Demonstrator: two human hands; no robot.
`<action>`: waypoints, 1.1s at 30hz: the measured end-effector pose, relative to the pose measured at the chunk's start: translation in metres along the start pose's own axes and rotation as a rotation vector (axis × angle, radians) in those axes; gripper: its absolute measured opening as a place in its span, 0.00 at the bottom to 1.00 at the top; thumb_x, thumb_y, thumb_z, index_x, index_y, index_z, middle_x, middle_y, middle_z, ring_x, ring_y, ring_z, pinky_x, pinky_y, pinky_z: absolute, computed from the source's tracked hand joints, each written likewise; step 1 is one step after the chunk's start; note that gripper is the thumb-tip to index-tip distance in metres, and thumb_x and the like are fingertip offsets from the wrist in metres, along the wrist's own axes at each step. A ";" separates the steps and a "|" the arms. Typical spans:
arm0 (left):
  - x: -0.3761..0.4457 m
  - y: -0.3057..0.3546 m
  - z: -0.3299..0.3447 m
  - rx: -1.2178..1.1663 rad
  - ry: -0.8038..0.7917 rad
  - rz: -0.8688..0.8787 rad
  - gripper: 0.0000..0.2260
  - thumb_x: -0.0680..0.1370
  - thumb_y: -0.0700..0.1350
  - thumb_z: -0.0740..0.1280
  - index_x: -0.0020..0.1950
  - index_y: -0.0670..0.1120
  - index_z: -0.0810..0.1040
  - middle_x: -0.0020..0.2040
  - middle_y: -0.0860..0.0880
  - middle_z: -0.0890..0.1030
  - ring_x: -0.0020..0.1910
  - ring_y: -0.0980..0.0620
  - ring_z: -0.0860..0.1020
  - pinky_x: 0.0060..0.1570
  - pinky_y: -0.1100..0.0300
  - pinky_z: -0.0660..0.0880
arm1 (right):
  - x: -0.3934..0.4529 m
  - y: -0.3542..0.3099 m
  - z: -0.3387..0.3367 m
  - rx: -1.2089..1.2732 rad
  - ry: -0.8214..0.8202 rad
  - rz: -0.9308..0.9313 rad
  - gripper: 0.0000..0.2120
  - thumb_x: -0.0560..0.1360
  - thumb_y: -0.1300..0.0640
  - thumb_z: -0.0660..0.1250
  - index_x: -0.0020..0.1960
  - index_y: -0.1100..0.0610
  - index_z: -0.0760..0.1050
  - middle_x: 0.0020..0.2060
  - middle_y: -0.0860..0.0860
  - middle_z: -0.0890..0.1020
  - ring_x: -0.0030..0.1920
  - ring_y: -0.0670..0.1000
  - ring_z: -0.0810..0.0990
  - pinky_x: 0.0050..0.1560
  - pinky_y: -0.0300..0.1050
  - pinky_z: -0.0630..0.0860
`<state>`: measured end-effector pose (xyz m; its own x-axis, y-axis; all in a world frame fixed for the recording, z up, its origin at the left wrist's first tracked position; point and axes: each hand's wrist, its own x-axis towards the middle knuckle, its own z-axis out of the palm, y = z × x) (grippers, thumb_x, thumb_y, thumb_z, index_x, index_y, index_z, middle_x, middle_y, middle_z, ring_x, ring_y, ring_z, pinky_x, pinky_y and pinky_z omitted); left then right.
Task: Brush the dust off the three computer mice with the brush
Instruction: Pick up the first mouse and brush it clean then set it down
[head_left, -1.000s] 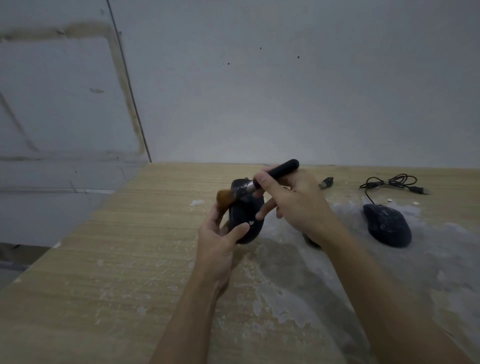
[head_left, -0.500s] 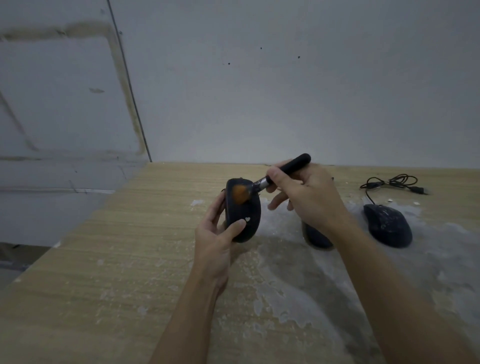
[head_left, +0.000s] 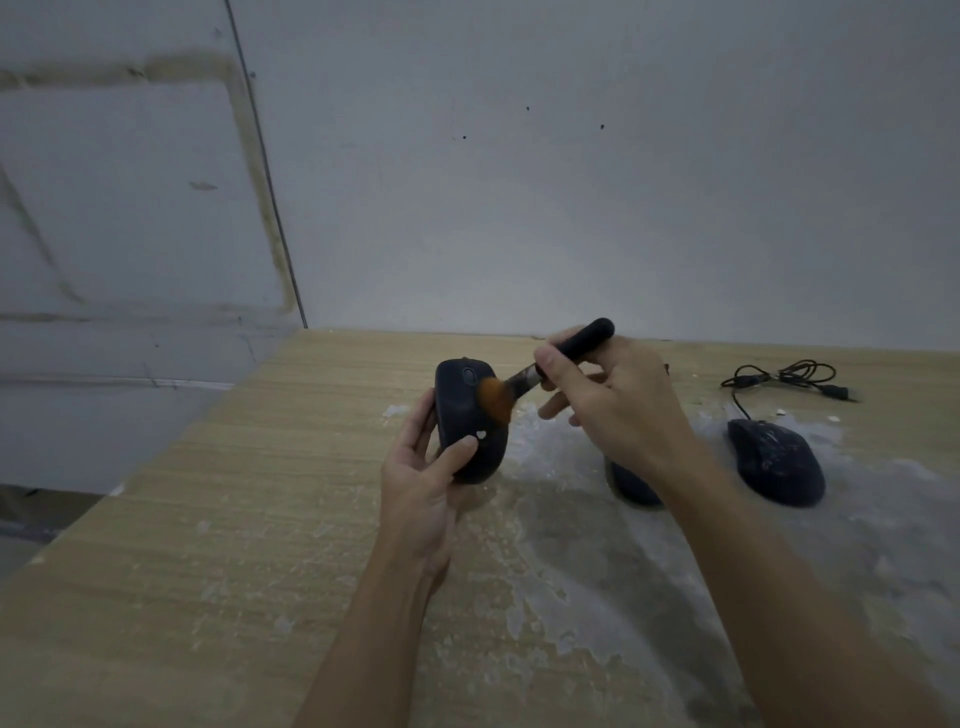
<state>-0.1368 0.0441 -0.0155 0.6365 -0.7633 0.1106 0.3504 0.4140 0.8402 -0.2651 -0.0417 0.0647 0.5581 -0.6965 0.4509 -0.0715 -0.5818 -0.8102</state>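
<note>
While a black mouse (head_left: 467, 421) is gripped upright above the table (head_left: 197, 545) at frame centre by the left hand (head_left: 423, 483), thumb across its face, the brush (head_left: 545, 371) is pinched in the right hand (head_left: 618, 400), its orange bristles pressed against the mouse's upper right side. A second mouse (head_left: 631, 483) is half hidden behind the right wrist; a dusty wired mouse (head_left: 774, 460) lies at right, its cable (head_left: 784, 376) coiled behind. White powder (head_left: 571, 597) is smeared over the wood-grain top.

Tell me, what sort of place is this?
Probably a bare workroom or makeshift workbench: a dusty light wooden tabletop, a plain grey patched wall, and black computer mice, one wired, being cleaned.
</note>
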 end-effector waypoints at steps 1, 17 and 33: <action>0.000 0.000 0.000 -0.011 0.004 -0.001 0.28 0.72 0.27 0.63 0.70 0.44 0.68 0.66 0.43 0.75 0.62 0.43 0.76 0.60 0.43 0.73 | 0.000 0.000 0.002 0.016 -0.017 -0.006 0.06 0.76 0.54 0.63 0.42 0.53 0.76 0.37 0.52 0.82 0.31 0.50 0.83 0.29 0.37 0.77; -0.007 -0.007 0.005 0.473 0.043 0.261 0.34 0.70 0.32 0.70 0.72 0.49 0.64 0.61 0.55 0.77 0.58 0.59 0.77 0.52 0.66 0.76 | -0.004 -0.010 0.004 -0.006 -0.196 -0.075 0.05 0.75 0.57 0.64 0.42 0.56 0.77 0.35 0.48 0.82 0.33 0.49 0.83 0.30 0.33 0.76; -0.008 -0.010 0.000 0.833 0.103 0.515 0.39 0.69 0.35 0.71 0.71 0.56 0.55 0.63 0.50 0.77 0.61 0.50 0.76 0.58 0.58 0.77 | -0.003 -0.015 0.011 -0.115 -0.092 -0.200 0.05 0.75 0.55 0.65 0.42 0.54 0.78 0.37 0.51 0.83 0.33 0.51 0.83 0.34 0.43 0.80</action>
<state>-0.1460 0.0462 -0.0247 0.6461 -0.5248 0.5543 -0.5576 0.1714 0.8122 -0.2566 -0.0259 0.0715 0.6431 -0.5245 0.5580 -0.0425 -0.7519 -0.6579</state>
